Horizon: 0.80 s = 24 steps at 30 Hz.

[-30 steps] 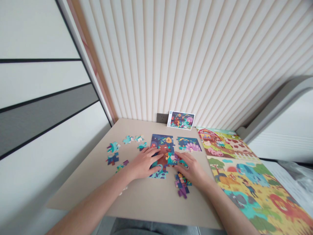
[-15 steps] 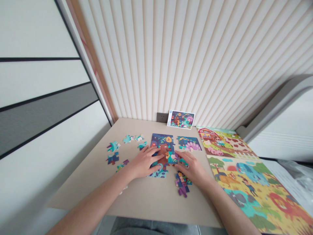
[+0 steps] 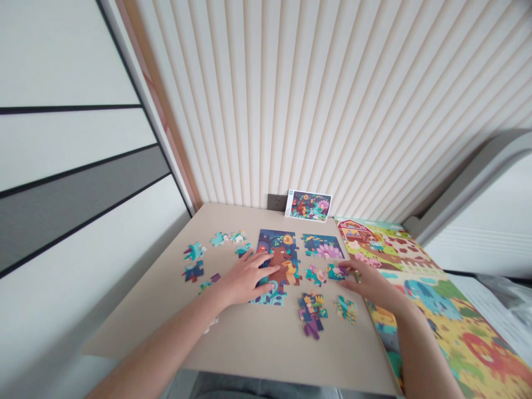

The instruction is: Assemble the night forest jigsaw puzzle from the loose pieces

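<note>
From the head camera, my one view, I see the left hand point(image 3: 249, 278) with its fingers spread over the joined bear section point(image 3: 277, 237), which lies flat mid-table. The right hand point(image 3: 371, 281) has thumb and forefinger at the right edge of a dark teal-and-purple piece point(image 3: 334, 271); I can't tell whether they pinch it or merely touch it.

The relation I read first: this piece lies just left of the right fingertips, and the bear section lies farther left beyond a pink-and-teal piece point(image 3: 316, 275). The right hand is clearly the nearer one. The piece seems to run left to right, though the fingers hide its end, so I hold that loosely.

The far side of that piece faces the peacock section point(image 3: 323, 244); on its near side are a joined clump point(image 3: 312, 315) and a leafy teal piece point(image 3: 346, 309). More loose pieces, such as a blue one point(image 3: 193, 271), lie toward the left.

The table point(image 3: 249, 343) is smooth, pale beige. A picture card point(image 3: 310, 205) leans at the far edge against a ribbed wall point(image 3: 233, 100). On the right, the right forearm passes over the savanna puzzle point(image 3: 451, 316).
</note>
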Motion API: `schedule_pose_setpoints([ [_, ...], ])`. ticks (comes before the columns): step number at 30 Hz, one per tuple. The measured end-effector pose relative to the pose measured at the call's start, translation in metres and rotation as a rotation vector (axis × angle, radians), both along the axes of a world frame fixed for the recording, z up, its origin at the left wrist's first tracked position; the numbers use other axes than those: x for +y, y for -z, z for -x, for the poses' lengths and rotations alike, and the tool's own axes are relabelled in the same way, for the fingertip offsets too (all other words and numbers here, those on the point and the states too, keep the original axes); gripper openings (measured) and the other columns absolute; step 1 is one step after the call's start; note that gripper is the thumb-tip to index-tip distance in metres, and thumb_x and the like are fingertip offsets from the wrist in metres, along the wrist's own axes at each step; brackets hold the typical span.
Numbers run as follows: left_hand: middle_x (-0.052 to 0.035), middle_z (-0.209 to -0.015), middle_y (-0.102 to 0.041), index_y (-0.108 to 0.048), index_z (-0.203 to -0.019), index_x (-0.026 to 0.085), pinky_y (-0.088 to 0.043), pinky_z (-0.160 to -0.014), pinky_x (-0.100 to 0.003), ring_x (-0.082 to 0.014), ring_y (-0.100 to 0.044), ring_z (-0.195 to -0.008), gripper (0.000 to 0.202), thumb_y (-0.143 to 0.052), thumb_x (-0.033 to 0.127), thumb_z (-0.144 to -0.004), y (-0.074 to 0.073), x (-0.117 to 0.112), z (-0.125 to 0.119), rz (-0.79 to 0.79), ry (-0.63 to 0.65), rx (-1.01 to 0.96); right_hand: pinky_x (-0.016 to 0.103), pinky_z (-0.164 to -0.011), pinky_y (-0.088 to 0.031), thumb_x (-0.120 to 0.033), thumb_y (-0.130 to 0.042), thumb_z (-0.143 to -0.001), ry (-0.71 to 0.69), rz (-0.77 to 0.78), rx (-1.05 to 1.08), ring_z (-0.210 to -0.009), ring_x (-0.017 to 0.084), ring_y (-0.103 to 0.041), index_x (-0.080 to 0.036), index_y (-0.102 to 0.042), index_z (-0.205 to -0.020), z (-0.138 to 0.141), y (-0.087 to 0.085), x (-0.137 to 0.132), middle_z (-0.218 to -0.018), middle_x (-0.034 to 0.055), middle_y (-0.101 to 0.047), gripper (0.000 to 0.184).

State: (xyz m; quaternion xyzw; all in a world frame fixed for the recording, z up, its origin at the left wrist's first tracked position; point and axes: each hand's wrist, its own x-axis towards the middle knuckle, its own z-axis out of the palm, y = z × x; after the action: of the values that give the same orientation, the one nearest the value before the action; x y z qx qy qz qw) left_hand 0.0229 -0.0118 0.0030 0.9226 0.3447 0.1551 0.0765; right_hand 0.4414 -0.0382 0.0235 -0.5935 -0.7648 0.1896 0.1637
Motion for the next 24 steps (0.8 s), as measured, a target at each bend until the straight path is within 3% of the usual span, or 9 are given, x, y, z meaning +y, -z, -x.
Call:
schedule_pose_setpoints([
  [6,-0.0084,-0.157,-0.047,-0.052,-0.15,0.038,-0.027,-0.123,-0.061,-0.0347,-0.04,-0.149,0.05,-0.052,0.053,-0.102,-0.002,-0.002,-0.001,0.016,-0.003,0.029,0.05,-0.106,-0.048,-0.041,-0.072,-0.083,0.017,-0.072,-0.078,-0.123,0.036,-0.062,-0.023,-0.071,-0.127,0.002,0.009,0.003,-0.129,0.0145,-0.067,0.047],
  [13,-0.0082,-0.158,-0.046,-0.051,-0.151,0.038,-0.028,-0.123,-0.061,-0.0353,-0.039,-0.149,0.051,-0.051,0.055,-0.102,0.0,-0.001,0.0,0.016,-0.008,0.015,0.043,-0.095,-0.054,-0.05,-0.065,-0.094,-0.097,-0.155,-0.009,-0.104,0.027,-0.068,-0.027,-0.075,-0.108,0.048,-0.004,-0.001,-0.111,0.0078,-0.07,0.028],
  [17,-0.0087,-0.157,-0.047,-0.052,-0.15,0.038,-0.03,-0.122,-0.061,-0.0355,-0.04,-0.148,0.05,-0.052,0.053,-0.102,0.0,0.0,0.0,0.008,0.001,0.013,0.046,-0.103,-0.051,-0.049,-0.072,-0.089,-0.177,-0.164,-0.026,-0.113,0.029,-0.065,-0.029,-0.073,-0.116,0.061,0.0,-0.004,-0.12,0.0076,-0.07,0.033],
  [24,-0.009,-0.157,-0.047,-0.05,-0.151,0.038,-0.029,-0.122,-0.061,-0.0356,-0.04,-0.148,0.051,-0.053,0.05,-0.102,0.0,0.0,0.0,-0.002,0.006,0.011,0.047,-0.103,-0.051,-0.037,-0.064,-0.094,-0.18,-0.194,-0.026,-0.115,0.028,-0.065,-0.028,-0.07,-0.122,0.059,0.008,0.001,-0.123,0.0078,-0.071,0.03],
])
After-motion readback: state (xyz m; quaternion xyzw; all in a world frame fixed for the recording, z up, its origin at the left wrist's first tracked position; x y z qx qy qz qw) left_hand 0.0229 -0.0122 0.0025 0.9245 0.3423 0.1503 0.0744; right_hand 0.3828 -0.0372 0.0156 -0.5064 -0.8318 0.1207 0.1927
